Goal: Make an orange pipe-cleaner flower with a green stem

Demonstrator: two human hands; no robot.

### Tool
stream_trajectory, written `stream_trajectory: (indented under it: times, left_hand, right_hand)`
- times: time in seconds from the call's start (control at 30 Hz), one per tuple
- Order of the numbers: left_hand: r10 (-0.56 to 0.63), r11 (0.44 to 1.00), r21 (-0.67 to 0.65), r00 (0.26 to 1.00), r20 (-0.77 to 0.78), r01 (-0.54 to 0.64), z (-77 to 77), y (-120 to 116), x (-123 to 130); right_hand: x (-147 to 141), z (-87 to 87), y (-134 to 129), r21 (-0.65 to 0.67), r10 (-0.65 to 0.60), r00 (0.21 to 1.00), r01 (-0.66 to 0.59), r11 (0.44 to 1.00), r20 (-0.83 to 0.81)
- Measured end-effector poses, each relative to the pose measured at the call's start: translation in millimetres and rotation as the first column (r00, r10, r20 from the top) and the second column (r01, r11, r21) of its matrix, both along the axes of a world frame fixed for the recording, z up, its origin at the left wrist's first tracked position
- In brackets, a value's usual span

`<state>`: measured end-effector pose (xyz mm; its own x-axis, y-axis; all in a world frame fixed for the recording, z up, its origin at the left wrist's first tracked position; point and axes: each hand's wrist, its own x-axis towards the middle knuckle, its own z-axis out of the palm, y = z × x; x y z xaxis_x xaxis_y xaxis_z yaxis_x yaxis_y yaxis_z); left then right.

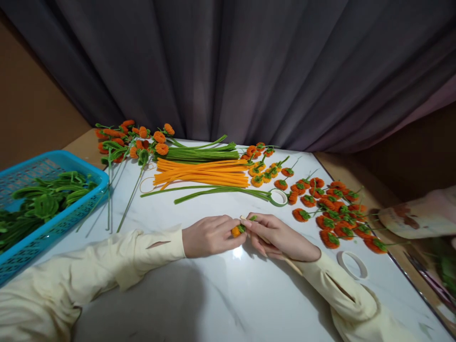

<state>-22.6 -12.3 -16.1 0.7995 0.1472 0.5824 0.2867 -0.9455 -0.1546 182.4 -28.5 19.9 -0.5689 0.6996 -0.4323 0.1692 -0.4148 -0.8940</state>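
Between the fingers of my left hand [213,236] is a small yellow-orange pipe-cleaner pumpkin [235,232] with a green top. My right hand [281,233] is closed around a thin pale wooden stick [294,267], its tip at the pumpkin's green top. A bit of green pipe cleaner [253,218] shows by the right fingertips; how it is attached is hidden. Just beyond my hands lie loose green pipe cleaners [213,191] and a roll of green tape [278,197]. Behind them is a bundle of orange pipe cleaners [201,173].
Several finished orange pumpkins [326,204] lie at right, near a white tape ring [352,265] and a patterned cup [416,216]. At left stands a blue basket [103,178] of green leaf pieces [46,202]. Green pipe cleaners [199,153] and stemmed orange pieces [159,137] lie behind.
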Motion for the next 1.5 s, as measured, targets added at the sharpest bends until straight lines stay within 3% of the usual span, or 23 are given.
stream_trajectory:
  times: [0.23, 0.37, 0.47, 0.53, 0.6, 0.63, 0.73, 0.8, 0.87, 0.93, 1.0, 1.1, 1.17, 1.3, 1.5]
  left_hand:
    - [-0.038, 0.999, -0.019, 0.999, 0.0, 0.038, 1.8, 1, 1]
    - [-0.099, 0.987, -0.12, 0.994, 0.042, 0.104, -0.1, 2, 0]
    - [-0.175, 0.926, -0.314, 0.975, 0.135, 0.21, -0.2, 1, 0]
    - [-0.19, 0.83, -0.48, 0.953, 0.235, 0.284, 1.4, 1, 0]
    - [-0.137, 0.68, -0.658, 0.937, 0.32, 0.324, 4.1, 0, -1]
    - [-0.091, 0.574, -0.747, 0.933, 0.347, 0.334, 5.5, 0, -1]
    - [0.056, 0.143, -0.907, 0.912, 0.407, 0.396, 8.5, 1, -1]
    - [0.14, -0.157, -0.868, 0.88, 0.453, 0.472, 9.0, 3, 0]
    - [0.213, -0.401, -0.746, 0.847, 0.488, 0.531, 8.2, 5, 1]
    - [0.26, -0.593, -0.593, 0.826, 0.5, 0.545, 6.9, 6, 1]
    - [0.274, -0.711, -0.461, 0.814, 0.513, 0.53, 5.4, 8, 1]
    - [0.253, -0.771, -0.392, 0.806, 0.535, 0.502, 3.6, 9, -1]
    - [0.236, -0.775, -0.397, 0.808, 0.54, 0.492, 2.7, 9, -2]
    - [0.222, -0.77, -0.42, 0.819, 0.529, 0.48, 1.8, 9, -2]
    - [0.233, -0.774, -0.406, 0.815, 0.53, 0.486, 0.7, 10, -2]
  right_hand:
    - [2, 1.2, 0, -0.02, -0.001, 0.999, 0.0, 1.0, -0.042]
    - [2, -0.3, -1, 0.044, -0.015, 0.999, 0.016, 0.999, -0.03]
    - [2, -0.6, -2, 0.085, -0.009, 1.0, 0.011, 0.996, -0.022]
    - [1, 0.1, -3, 0.104, -0.001, 1.0, 0.004, 0.995, -0.026]
    - [1, 1.7, -4, 0.127, 0.001, 1.0, 0.003, 0.992, -0.027]
    - [1, 2.6, -4, 0.14, -0.003, 1.0, 0.006, 0.99, -0.024]
    - [1, 5.8, -6, 0.205, -0.021, 1.0, 0.022, 0.978, -0.007]
    - [0, 8.2, -8, 0.274, -0.027, 1.0, 0.026, 0.961, 0.001]
    - [-1, 11.1, -10, 0.361, -0.02, 0.999, 0.008, 0.933, 0.031]
    - [-2, 14.8, -12, 0.466, -0.012, 0.995, -0.035, 0.884, 0.097]
    - [-3, 18.8, -14, 0.579, -0.011, 0.984, -0.096, 0.81, 0.178]
    - [-2, 24.2, -14, 0.7, 0.022, 0.962, -0.214, 0.681, 0.273]
    - [0, 26.5, -13, 0.708, 0.069, 0.938, -0.302, 0.639, 0.339]
    - [4, 28.4, -10, 0.642, 0.132, 0.904, -0.386, 0.663, 0.407]
    - [3, 27.4, -10, 0.699, 0.086, 0.933, -0.322, 0.639, 0.35]
